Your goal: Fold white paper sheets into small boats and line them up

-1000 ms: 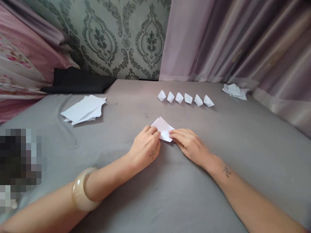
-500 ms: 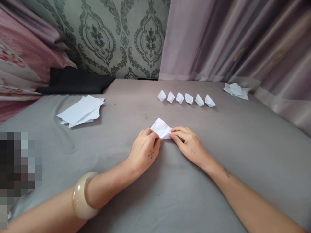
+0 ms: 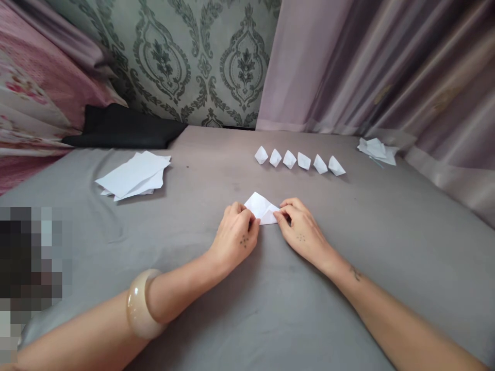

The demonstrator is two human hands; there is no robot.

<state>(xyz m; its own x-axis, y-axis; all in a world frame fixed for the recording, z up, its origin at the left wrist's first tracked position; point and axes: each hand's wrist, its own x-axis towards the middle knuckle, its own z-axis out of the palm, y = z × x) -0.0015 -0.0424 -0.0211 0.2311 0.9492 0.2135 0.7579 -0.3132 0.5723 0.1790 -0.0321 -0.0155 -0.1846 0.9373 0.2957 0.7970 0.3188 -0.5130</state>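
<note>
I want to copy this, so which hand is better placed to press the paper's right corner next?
Probably the right hand: it touches that corner of the folded paper, while the left hand holds the opposite side and could steady it.

On a grey cloth point(image 3: 270, 319), the left hand point(image 3: 237, 230) grips a folded white paper point(image 3: 260, 206) at its nine o'clock side, the right hand point(image 3: 300, 226) at three. From there, six small folded pieces point(image 3: 303, 161) sit in a row between one and two, a paper stack point(image 3: 131, 176) between nine and ten, a smaller pile point(image 3: 376, 148) at two.
</note>
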